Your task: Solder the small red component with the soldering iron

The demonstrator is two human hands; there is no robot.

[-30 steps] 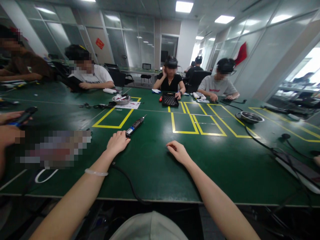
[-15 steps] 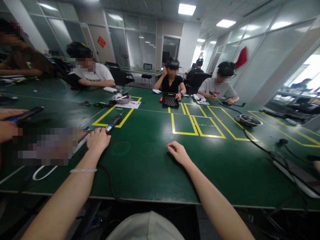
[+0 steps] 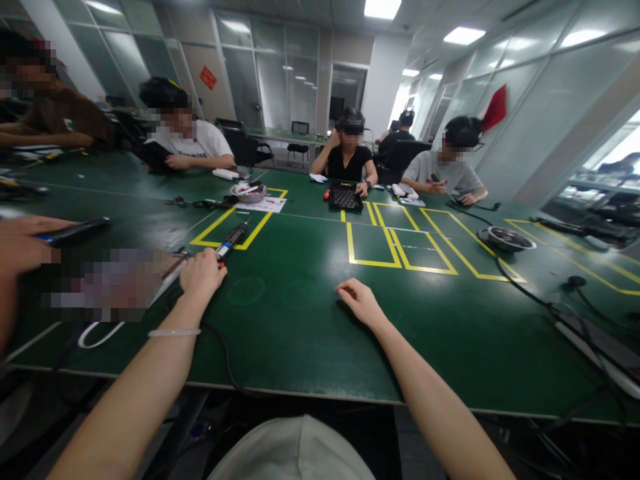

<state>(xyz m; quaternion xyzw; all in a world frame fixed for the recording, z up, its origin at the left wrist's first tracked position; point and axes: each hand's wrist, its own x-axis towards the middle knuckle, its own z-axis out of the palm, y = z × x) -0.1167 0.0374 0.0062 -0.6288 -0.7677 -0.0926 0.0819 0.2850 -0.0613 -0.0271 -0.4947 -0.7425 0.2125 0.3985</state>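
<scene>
My left hand point(image 3: 203, 273) is closed around the rear of an electric screwdriver point(image 3: 233, 240), black with a blue band. Its thin tip points away from me, over a yellow taped outline point(image 3: 256, 231) on the green table point(image 3: 300, 347). A black cord point(image 3: 225, 350) runs below my left wrist towards the table's front edge. My right hand point(image 3: 361, 301) rests on the table to the right, its fingers loosely curled together and nothing visible in them.
At the left, a co-worker's hand point(image 3: 30, 243) holds a dark tool point(image 3: 75, 232) beside a blurred-out flat object point(image 3: 120, 283). Ahead are a bowl of parts point(image 3: 249, 193), a paper sheet point(image 3: 273, 204) and a black tray point(image 3: 347, 197). Rightward lie a metal bowl point(image 3: 510, 239) and cable point(image 3: 520, 288).
The view has shifted slightly, moving the scene a little to the right. The co-worker's tool at the left has moved rightward. Both my hands keep their pose.
</scene>
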